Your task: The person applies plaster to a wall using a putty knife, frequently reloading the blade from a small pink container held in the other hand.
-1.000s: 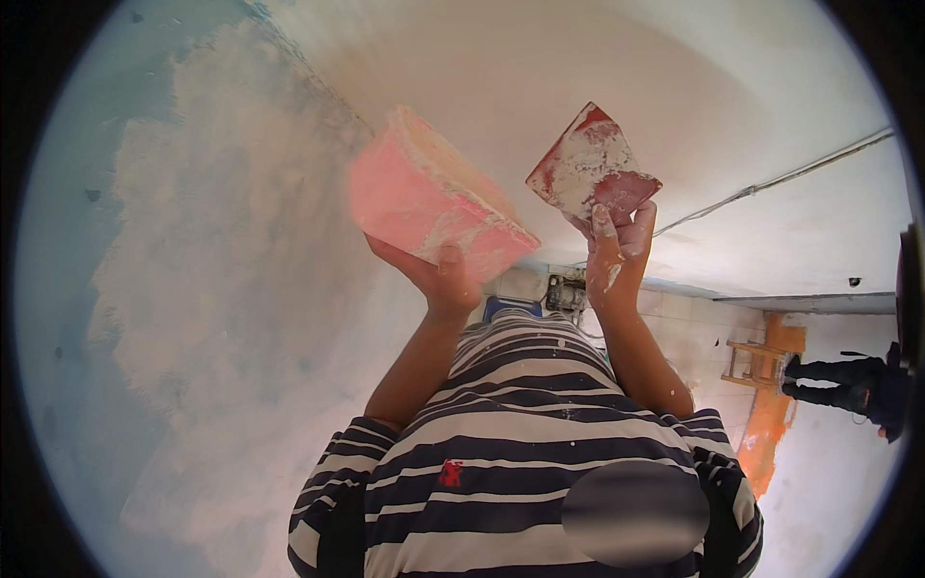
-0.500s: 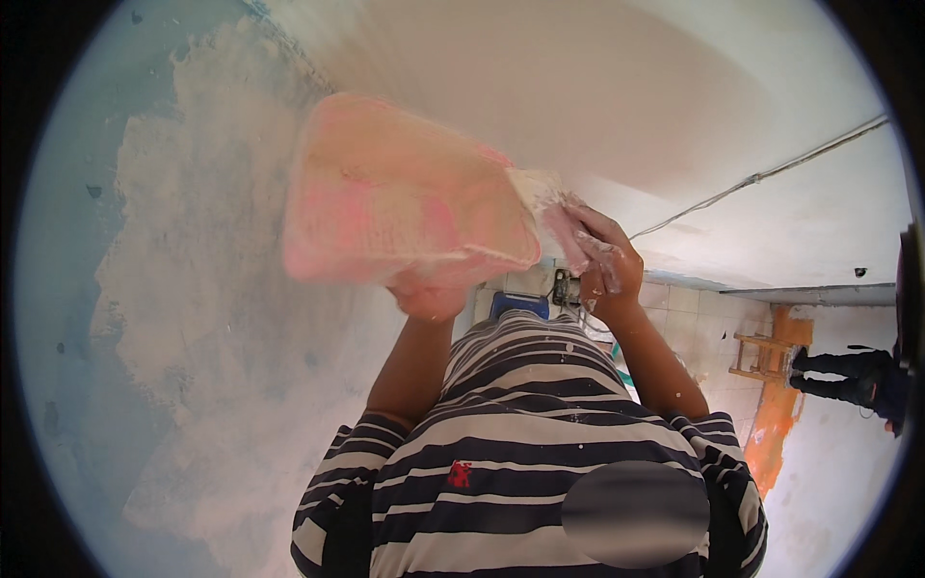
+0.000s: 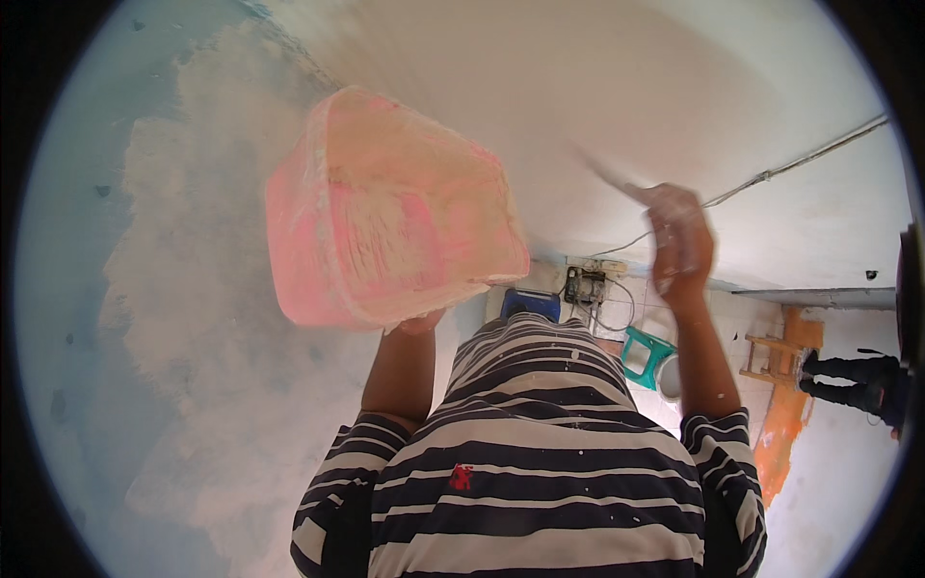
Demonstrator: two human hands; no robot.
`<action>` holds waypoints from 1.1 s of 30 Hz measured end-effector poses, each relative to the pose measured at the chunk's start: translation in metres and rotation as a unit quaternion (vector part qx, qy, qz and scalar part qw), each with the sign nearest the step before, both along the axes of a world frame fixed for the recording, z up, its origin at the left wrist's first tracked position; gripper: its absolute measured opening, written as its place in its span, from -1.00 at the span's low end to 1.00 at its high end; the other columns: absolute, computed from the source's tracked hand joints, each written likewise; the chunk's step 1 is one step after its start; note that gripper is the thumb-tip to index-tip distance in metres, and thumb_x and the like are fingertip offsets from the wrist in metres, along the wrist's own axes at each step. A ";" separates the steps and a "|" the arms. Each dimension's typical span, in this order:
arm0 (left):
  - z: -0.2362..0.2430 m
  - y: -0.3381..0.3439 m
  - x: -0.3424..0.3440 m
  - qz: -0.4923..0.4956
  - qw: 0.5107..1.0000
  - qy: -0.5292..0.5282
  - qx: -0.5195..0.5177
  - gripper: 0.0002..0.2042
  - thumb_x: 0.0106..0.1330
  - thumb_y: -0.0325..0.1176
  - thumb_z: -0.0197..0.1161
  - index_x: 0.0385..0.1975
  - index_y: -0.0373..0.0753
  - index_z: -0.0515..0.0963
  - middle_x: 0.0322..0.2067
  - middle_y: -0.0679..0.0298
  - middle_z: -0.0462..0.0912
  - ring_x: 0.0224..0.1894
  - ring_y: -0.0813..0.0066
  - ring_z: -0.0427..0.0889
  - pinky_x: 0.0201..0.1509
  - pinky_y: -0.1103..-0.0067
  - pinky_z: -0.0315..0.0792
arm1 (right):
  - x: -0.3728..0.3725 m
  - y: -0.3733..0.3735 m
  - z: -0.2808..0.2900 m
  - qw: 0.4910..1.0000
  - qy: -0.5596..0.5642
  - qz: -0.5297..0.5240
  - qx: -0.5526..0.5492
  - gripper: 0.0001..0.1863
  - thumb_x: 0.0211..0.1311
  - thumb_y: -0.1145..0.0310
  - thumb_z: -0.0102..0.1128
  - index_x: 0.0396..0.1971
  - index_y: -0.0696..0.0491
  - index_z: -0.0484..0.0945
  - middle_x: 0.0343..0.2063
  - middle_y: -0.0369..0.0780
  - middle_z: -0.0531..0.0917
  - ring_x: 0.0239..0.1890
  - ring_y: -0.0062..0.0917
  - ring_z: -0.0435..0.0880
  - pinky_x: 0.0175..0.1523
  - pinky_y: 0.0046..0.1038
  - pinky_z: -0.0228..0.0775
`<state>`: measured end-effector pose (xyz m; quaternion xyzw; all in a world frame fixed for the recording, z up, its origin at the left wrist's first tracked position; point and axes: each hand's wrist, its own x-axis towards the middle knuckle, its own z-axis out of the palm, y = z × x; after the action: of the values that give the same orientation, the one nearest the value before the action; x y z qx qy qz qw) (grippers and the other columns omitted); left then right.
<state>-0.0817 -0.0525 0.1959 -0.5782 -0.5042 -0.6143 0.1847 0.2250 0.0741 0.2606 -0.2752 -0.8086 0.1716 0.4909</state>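
Observation:
My left hand (image 3: pixel 421 323) is mostly hidden beneath a pink plastic tub (image 3: pixel 297 250), its fingers wrapped under the near side to hold it. The tub is tipped so that its inside shows, with pale putty (image 3: pixel 385 130) smeared over the walls and pink showing through. To the right and apart from the tub, my right hand (image 3: pixel 682 236) is closed round a putty knife (image 3: pixel 617 178). That blade is nearly edge-on, blurred, and points up and left. Whitish residue coats the fingers of my right hand.
At left a blue wall (image 3: pixel 67 212) carries patchy pale filler. A cable (image 3: pixel 766 176) crosses the white surface at upper right. Below are a blue object (image 3: pixel 532 304), a green stool (image 3: pixel 644 354) and a pale bucket (image 3: pixel 669 378). A person (image 3: pixel 858 380) stands far right near a wooden stool (image 3: pixel 766 356).
My right hand has swung right, taking the putty knife away from the tub's edge and turning it edge-on. The tub has tilted and shifted slightly left and down in my left hand.

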 end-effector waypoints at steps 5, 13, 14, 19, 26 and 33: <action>0.025 0.010 -0.014 -0.237 0.944 -0.208 -0.095 -0.03 0.17 0.08 0.34 0.46 -0.22 -0.05 0.27 -0.02 0.34 0.38 0.06 0.29 0.41 0.13 0.25 | 0.014 0.014 0.065 0.987 0.077 0.063 -0.127 -0.55 0.24 0.72 0.15 0.14 0.14 0.50 0.03 -0.07 0.66 -0.01 -0.34 0.74 0.09 -0.44 0.56; 0.034 0.028 -0.023 -0.371 0.857 -0.326 -0.150 0.06 0.11 0.10 0.40 0.49 -0.19 -0.14 0.31 0.00 0.28 0.41 0.07 0.26 0.42 0.13 0.24 | -0.003 0.019 0.093 0.969 -0.045 0.150 -0.189 -0.45 0.16 0.78 0.06 0.21 0.19 0.48 -0.10 -0.06 0.67 -0.06 -0.39 0.73 0.06 -0.47 0.54; 0.034 0.031 -0.022 -0.381 0.849 -0.334 -0.152 0.07 0.11 0.10 0.40 0.49 -0.18 -0.15 0.32 0.00 0.28 0.41 0.07 0.26 0.43 0.13 0.23 | -0.005 0.018 0.092 0.970 -0.033 0.151 -0.186 -0.45 0.15 0.78 0.06 0.19 0.19 0.50 -0.19 -0.07 0.65 -0.11 -0.41 0.72 0.02 -0.49 0.54; 0.041 0.049 -0.011 -0.404 0.828 -0.357 -0.155 0.13 0.07 0.11 0.44 0.51 -0.16 -0.21 0.34 0.01 0.24 0.42 0.08 0.24 0.44 0.14 0.22 | -0.001 0.029 0.082 0.961 -0.032 0.152 -0.227 -0.46 0.14 0.76 0.08 0.18 0.20 0.50 -0.24 -0.08 0.64 -0.19 -0.42 0.69 -0.01 -0.51 0.51; 0.081 0.083 0.018 -0.419 0.824 -0.352 -0.144 0.22 0.03 0.12 0.49 0.53 -0.13 -0.29 0.38 0.03 0.19 0.45 0.09 0.21 0.45 0.14 0.21 | 0.000 0.037 0.075 0.910 -0.067 0.207 -0.354 -0.46 0.16 0.78 0.06 0.20 0.26 0.47 -0.02 -0.08 0.62 0.03 -0.52 0.63 0.18 -0.50 0.46; 0.118 0.105 0.030 -0.425 0.813 -0.368 -0.149 0.28 -0.03 0.08 0.53 0.54 -0.12 -0.35 0.41 0.07 0.14 0.44 0.18 0.21 0.44 0.18 0.23 | 0.004 0.050 0.080 0.816 0.052 0.294 -0.495 -0.49 0.19 0.63 0.13 0.20 0.23 0.48 -0.05 -0.11 0.67 0.00 -0.50 0.66 0.18 -0.46 0.48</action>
<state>-0.0513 0.0524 0.3143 -0.4864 -0.3235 -0.7158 -0.3826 0.2293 0.1240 0.3408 -0.2202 -0.6304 0.6989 0.2562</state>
